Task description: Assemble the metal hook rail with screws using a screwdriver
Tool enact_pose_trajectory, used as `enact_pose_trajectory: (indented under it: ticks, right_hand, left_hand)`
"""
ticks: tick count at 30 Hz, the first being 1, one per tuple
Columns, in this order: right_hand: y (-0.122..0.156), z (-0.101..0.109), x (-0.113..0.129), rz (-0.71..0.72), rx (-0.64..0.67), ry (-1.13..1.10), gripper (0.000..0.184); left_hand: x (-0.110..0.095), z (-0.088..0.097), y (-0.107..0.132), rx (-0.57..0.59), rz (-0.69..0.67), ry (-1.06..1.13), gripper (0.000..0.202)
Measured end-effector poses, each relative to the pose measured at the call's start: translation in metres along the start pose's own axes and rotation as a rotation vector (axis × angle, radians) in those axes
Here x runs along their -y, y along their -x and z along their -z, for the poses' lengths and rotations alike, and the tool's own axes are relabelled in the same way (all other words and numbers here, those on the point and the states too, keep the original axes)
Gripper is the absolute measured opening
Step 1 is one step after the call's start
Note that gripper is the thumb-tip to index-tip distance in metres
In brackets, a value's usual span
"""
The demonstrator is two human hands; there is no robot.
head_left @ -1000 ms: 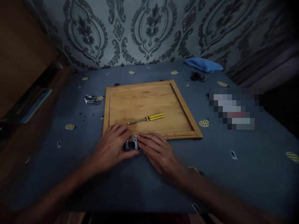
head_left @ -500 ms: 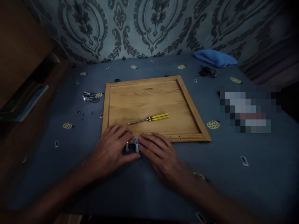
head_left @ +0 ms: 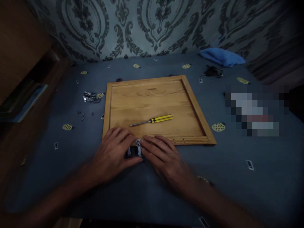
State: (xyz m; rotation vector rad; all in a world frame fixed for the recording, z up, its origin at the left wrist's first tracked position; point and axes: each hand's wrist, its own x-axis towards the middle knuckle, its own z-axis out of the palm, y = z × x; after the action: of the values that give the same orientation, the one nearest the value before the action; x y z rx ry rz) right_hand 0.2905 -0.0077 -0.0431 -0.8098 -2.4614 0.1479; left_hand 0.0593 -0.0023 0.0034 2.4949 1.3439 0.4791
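Note:
A framed wooden panel (head_left: 144, 101) lies flat, its near edge toward me. At that edge sits a metal hinge (head_left: 138, 144), partly covered by my fingers. My left hand (head_left: 116, 147) is closed around the hinge's left side, fingers over the frame and thumb stretched along the near side. From the right, my right hand (head_left: 163, 155) presses its fingertips against the hinge. Small holes show in the frame just right of my fingers. On the panel rests a screwdriver (head_left: 152, 120) with a yellow and black handle, its tip pointing left.
Left of the panel lie more metal hinges (head_left: 91, 97) and several small screws (head_left: 82, 114). A blue cloth (head_left: 222, 57) and a dark object (head_left: 212, 71) are at the back right. A pixelated item (head_left: 254, 110) sits right. Wooden furniture (head_left: 21, 63) borders the left side.
The view has shifted very slightly. Both hands stay at the hinge, and nothing else has visibly moved.

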Motion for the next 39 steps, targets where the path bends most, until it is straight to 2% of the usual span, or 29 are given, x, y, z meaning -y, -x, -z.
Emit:
enact_pose_trajectory:
  ticks: [19, 28, 39]
  right_hand:
    - [-0.0031, 0.0029, 0.0009, 0.007, -0.022, 0.016, 0.033]
    - [-0.0024, 0.0019, 0.0019, 0.022, -0.127, -0.044, 0.030]
    - [0.0012, 0.0026, -0.0004, 0.021, -0.032, -0.016, 0.037]
  left_hand:
    - [0.0013, 0.0019, -0.0006, -0.004, -0.052, 0.000, 0.034]
    - [0.0011, 0.0019, -0.0010, -0.026, -0.066, 0.015, 0.034]
    - [0.0013, 0.0004, -0.0016, -0.037, -0.073, 0.018, 0.036]
